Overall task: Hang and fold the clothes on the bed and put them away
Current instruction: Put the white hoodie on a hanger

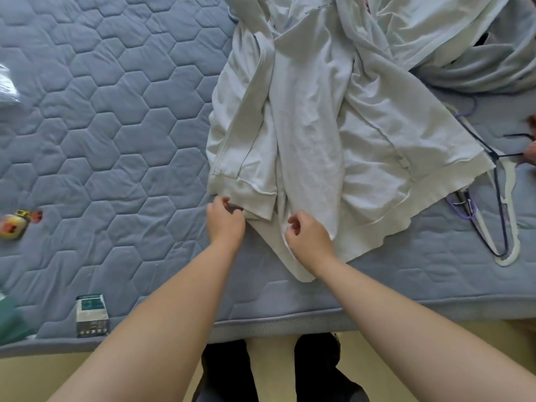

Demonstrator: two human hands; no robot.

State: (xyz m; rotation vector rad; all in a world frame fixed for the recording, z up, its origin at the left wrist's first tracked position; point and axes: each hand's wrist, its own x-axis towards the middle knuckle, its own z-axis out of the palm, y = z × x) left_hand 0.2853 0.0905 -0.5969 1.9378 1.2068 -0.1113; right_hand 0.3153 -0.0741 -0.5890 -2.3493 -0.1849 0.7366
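Nearest to us, above the yellowish floor, two bare forearms reach out over the edge of the bed, which wears a blue cover quilted in hexagons. A small white and teal box stands on the near edge of it, off to the left.

The left hand has its fingers curled and pinches the ribbed hem at the near left corner of a white sweatshirt. Just beside it, the right hand rests on the near end of the same garment with its fingers curled; we cannot tell whether they nip a fold of the cloth.

The sweatshirt lies spread and creased on the bed, running away from the hands. To its right we see several clothes hangers lying partly under its edge. At the far left sits a small, blurred, colourful object. Beyond, at the far right, a grey garment lies bunched.
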